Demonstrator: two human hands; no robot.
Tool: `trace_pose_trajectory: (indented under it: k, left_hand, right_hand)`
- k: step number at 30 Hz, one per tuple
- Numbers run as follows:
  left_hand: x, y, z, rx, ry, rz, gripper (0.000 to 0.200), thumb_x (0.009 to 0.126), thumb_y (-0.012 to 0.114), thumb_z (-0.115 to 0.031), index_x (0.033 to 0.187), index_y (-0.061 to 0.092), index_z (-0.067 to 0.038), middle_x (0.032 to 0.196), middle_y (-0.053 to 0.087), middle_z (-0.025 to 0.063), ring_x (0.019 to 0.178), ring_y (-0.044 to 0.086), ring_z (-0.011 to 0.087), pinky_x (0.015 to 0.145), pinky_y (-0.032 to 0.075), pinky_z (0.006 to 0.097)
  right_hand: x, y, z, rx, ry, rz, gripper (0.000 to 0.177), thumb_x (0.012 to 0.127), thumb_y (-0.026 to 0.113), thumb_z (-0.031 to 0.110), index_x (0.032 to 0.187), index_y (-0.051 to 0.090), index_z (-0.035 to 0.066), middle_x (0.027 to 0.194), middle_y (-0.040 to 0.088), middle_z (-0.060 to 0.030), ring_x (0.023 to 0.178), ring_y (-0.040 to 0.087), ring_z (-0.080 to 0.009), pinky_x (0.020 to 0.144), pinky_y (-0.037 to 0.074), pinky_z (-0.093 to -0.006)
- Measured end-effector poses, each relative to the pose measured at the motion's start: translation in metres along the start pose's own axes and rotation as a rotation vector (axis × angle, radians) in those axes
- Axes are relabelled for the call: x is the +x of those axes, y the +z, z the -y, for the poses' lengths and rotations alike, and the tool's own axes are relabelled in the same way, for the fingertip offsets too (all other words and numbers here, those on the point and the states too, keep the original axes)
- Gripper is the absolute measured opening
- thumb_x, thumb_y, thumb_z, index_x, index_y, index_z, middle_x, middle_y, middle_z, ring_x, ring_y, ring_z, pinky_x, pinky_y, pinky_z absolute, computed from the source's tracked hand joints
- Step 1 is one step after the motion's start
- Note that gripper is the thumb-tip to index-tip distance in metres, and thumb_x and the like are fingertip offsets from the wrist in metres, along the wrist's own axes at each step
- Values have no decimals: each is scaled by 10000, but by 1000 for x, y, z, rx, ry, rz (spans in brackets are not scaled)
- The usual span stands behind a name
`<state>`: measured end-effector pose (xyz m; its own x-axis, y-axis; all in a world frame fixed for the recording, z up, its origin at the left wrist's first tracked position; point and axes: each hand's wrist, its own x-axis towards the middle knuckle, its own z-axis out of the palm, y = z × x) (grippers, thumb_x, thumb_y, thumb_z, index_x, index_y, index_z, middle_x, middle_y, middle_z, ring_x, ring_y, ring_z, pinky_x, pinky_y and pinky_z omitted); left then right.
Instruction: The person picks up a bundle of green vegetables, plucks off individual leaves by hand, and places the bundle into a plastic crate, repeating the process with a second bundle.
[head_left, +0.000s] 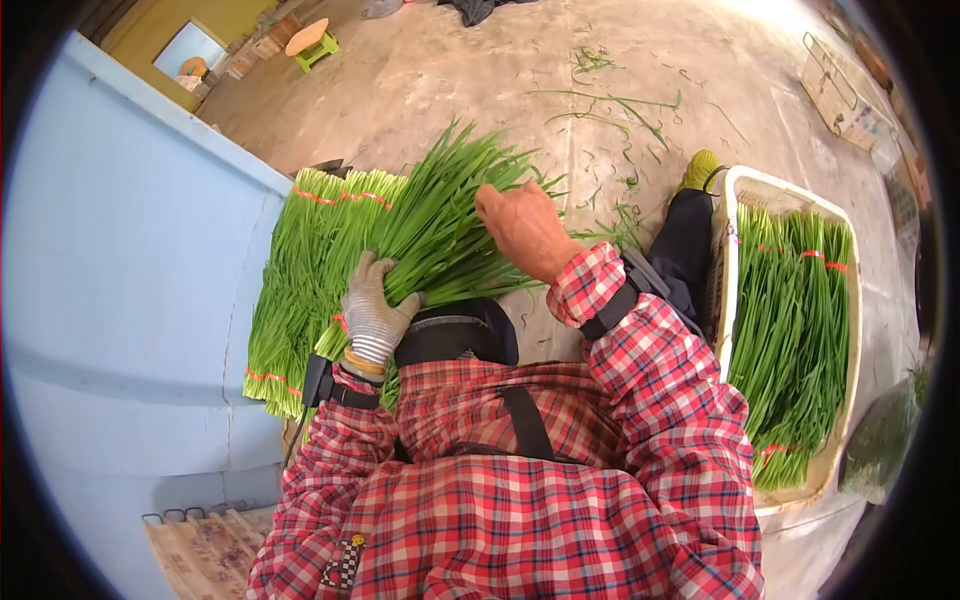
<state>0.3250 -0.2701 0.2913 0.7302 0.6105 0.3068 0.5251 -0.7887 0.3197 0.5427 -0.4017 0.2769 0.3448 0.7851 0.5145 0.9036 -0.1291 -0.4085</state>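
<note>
In a striped grey-white work glove, my left hand (376,312) is wrapped around the lower part of a loose bunch of garlic chives (440,220). Its long green leaves fan out up and to the right across my lap. Bare and closed, my right hand (530,232) is over the leaf ends, with the fingertips pinched together; what they hold, if anything, I cannot make out. Left of the bunch lies a stack of tied chive bundles (310,270), bound with red bands and partly covered by the bunch.
A cream plastic crate (733,270) with banded chive bundles (795,340) stands at my right. A blue panel (140,280) rises on the left. Leaf scraps (625,110) litter the concrete floor. Farther off are another crate (845,90) and a small stool (310,42).
</note>
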Motion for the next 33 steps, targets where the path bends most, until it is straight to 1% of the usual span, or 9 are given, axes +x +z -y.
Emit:
trace_pose_trajectory:
  k: [4,6,8,10,13,18,26,32,33]
  left_hand:
    - [4,9,24,-55,-51,22,598,610,831,-240,1111,575,-36,1323,484,203,1204,473,372,1003,395,432]
    - [2,11,38,-64,-30,21,606,610,835,-239,1114,570,-31,1327,479,216,1209,471,380,1011,396,427]
    - [0,18,54,-234,-27,-20,608,605,840,-228,1111,569,-27,1322,478,235,1217,464,386,1017,391,417]
    - [-1,22,63,-237,-41,-25,612,602,842,-224,1112,568,-28,1326,472,242,1225,457,387,1024,384,413]
    - [0,11,54,-160,-65,-13,630,598,844,-229,1124,560,-32,1339,457,245,1238,443,386,1030,372,422]
    - [0,-3,23,138,-22,90,726,596,828,-328,1203,516,-81,1368,413,206,1231,427,376,991,369,487]
    - [-11,-6,6,208,32,163,768,585,821,-320,1240,488,-96,1435,323,241,1292,338,421,1019,332,514]
    - [-31,-2,9,272,105,213,704,576,826,-322,1199,547,-151,1485,220,226,1321,245,475,1051,267,542]
    - [-34,-2,9,225,76,219,678,579,823,-291,1190,563,-152,1506,175,230,1341,212,484,1068,242,546]
  right_hand:
    - [-3,-21,-21,95,247,-313,114,865,553,138,926,503,54,601,583,-139,589,601,-356,540,461,-466]
    - [-19,-51,-45,371,489,-397,238,826,582,91,1054,530,46,759,636,-168,735,632,-354,679,498,-447]
    - [-42,-53,-84,123,335,-647,345,793,605,54,1134,554,61,958,640,-184,904,622,-347,812,485,-412]
    - [-68,-59,-105,-206,421,-605,353,772,628,50,1121,574,50,1107,604,-185,1049,571,-346,900,444,-390]
    - [-82,-65,-102,152,692,-316,311,751,634,38,1057,577,58,1116,588,-172,1063,534,-364,886,427,-407]
    - [-50,-46,-33,-46,257,-613,144,754,613,16,881,554,48,869,606,-154,858,587,-341,770,462,-396]
    - [-44,3,48,315,-5,-235,345,788,579,22,1121,563,108,1096,586,-144,904,598,-334,747,516,-412]
    - [-72,26,67,179,144,253,661,768,560,-11,1371,363,174,1384,326,-174,923,578,-368,721,527,-438]
    - [-81,28,67,202,133,213,638,754,554,-17,1344,393,164,1289,428,-167,923,577,-361,734,519,-437]
